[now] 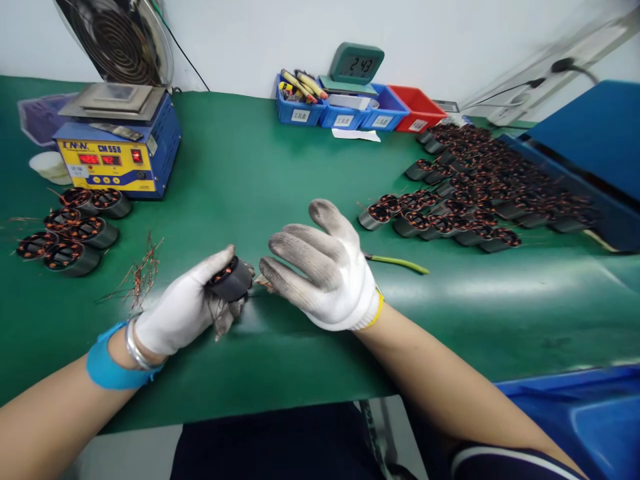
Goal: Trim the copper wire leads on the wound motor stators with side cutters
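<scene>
My left hand (187, 300), in a white glove with grey-stained fingertips, is closed around a dark motor stator (231, 281) with copper windings. The stator lies on its side, tilted in my grip. Just right of it is my right hand (320, 273), also gloved, its fingers stretched out and apart with nothing seen in them. A small bit of copper wire (263, 283) shows between the stator and my right fingertips; whether they touch, I cannot tell. Partly hidden behind the right hand, a tool with a light-green handle (400, 263) lies on the bench.
Several stators (73, 257) stand at left beside loose copper wire scraps (144, 270), before a blue-yellow CM558 machine (117, 150). Many more stators (480, 180) crowd the right, near a blue box (585, 147). Blue bins (300, 115), a red bin (417, 107) and a clock (357, 63) line the back.
</scene>
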Tool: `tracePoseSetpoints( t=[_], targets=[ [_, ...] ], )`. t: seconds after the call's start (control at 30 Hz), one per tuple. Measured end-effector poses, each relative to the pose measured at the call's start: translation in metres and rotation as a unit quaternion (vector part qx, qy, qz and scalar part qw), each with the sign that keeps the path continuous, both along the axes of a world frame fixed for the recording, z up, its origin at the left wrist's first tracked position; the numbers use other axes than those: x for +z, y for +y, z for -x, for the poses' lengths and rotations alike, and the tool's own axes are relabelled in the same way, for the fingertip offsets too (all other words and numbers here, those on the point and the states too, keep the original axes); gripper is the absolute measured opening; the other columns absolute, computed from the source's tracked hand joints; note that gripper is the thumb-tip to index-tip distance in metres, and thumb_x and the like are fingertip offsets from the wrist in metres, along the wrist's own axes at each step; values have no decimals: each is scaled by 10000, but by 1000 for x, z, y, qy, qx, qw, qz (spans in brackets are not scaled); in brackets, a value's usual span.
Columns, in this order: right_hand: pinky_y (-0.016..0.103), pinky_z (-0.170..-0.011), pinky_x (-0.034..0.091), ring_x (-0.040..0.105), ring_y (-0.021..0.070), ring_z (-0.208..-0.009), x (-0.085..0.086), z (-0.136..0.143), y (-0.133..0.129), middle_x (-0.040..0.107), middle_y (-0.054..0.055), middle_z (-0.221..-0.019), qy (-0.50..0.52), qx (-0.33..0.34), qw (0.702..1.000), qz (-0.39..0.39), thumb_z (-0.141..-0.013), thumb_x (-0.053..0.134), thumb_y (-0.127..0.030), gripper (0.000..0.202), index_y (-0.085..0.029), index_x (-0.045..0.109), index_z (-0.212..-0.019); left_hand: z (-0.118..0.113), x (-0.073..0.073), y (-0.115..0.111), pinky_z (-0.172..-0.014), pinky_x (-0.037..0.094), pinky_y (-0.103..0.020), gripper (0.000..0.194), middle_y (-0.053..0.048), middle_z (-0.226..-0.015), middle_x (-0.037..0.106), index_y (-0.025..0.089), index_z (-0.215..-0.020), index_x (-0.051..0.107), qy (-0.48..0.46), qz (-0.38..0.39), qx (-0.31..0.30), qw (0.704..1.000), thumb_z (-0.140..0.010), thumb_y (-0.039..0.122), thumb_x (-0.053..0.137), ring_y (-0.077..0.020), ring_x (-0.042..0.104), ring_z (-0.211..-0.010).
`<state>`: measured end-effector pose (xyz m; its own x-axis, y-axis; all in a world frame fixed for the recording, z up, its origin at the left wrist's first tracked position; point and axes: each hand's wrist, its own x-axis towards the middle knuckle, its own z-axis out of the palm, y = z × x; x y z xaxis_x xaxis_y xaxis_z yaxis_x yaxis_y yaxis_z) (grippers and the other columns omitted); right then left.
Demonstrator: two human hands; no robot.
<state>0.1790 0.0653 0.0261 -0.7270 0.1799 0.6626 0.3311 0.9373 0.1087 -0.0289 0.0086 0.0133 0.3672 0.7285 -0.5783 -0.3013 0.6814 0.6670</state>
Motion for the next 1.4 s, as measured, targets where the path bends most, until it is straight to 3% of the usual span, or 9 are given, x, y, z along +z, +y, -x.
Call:
tracePoseSetpoints(
  t=[0.17, 0.3, 0.4, 0.57, 0.67, 0.8, 0.9, 1.2, 1.4],
  targets=[
    [526, -1142, 334, 635, 189, -972, -3, 7, -4, 705, 33, -1112, -129, 2, 991, 38, -967, 432, -197, 246, -240, 674, -982, -4, 4, 3, -397, 408, -217, 380, -10, -579, 581, 171, -695, 595, 57, -21, 88, 994, -856, 515, 592, -108, 506, -457],
    [522, -1159, 299, 626, 209, -996, -11, 7, -2, 710, 17, -1146, -153, -12, 983, 104, -955, 406, -239, 263, -265, 667, -953, -3, 16, 4, -368, 351, -196, 393, 1, -696, 599, 206, -1033, 609, 32, 6, 93, 995, -782, 502, 666, -115, 532, -506],
    [508, -1118, 350, 634, 200, -949, -15, 6, 1, 724, 28, -1091, -108, -13, 988, 106, -940, 430, -232, 220, -244, 648, -966, -1, 18, 3, -346, 312, -180, 584, 49, -657, 559, 250, -1191, 522, 42, -51, 57, 996, -697, 417, 784, -100, 495, -444],
    [519, -1103, 357, 639, 215, -882, -12, 5, -1, 725, 40, -1033, -95, 20, 991, 95, -932, 468, -234, 191, -224, 651, -878, 0, 5, 5, -541, 488, -243, 435, 4, -691, 604, 163, -814, 601, 124, -94, 23, 988, -815, 597, 637, -136, 573, -601],
    [513, -1127, 328, 633, 219, -909, -9, 5, -3, 715, 52, -1038, -92, 20, 991, 96, -926, 500, -221, 172, -220, 664, -875, 1, 0, 6, -671, 498, -249, 437, -20, -765, 661, 154, -779, 649, 191, -122, 36, 973, -833, 586, 620, -158, 590, -721],
    [502, -1139, 308, 620, 195, -936, -8, 2, 0, 692, 25, -1060, -101, 2, 992, 82, -939, 508, -256, 173, -257, 678, -906, 1, 1, 3, -464, 446, -256, 518, -25, -640, 656, 155, -970, 670, 178, -125, -12, 976, -867, 638, 513, -153, 550, -496],
    [510, -1143, 306, 626, 198, -934, -8, -1, 3, 692, 42, -1057, -101, -12, 993, 61, -943, 505, -257, 184, -245, 689, -929, 1, 2, 1, -361, 369, -225, 486, -25, -573, 632, 144, -928, 658, 100, -106, -57, 988, -859, 610, 538, -121, 489, -376],
    [512, -1188, 221, 633, 158, -1029, 0, -11, 9, 659, 20, -1126, -49, -26, 998, -1, -945, 483, -245, 143, -260, 616, -997, 3, 0, 4, -267, 337, -205, 564, -73, -532, 636, 126, -696, 602, 36, -9, -70, 997, -779, 683, 564, -117, 471, -293],
    [516, -1172, 259, 626, 136, -1047, 1, -14, 9, 641, 3, -1105, 3, -15, 1000, -27, -932, 534, -245, 91, -257, 596, -997, -1, -2, 1, -265, 365, -231, 514, -63, -529, 632, 148, -741, 596, -7, 35, -58, 998, -832, 645, 499, -156, 515, -307]
  ],
)
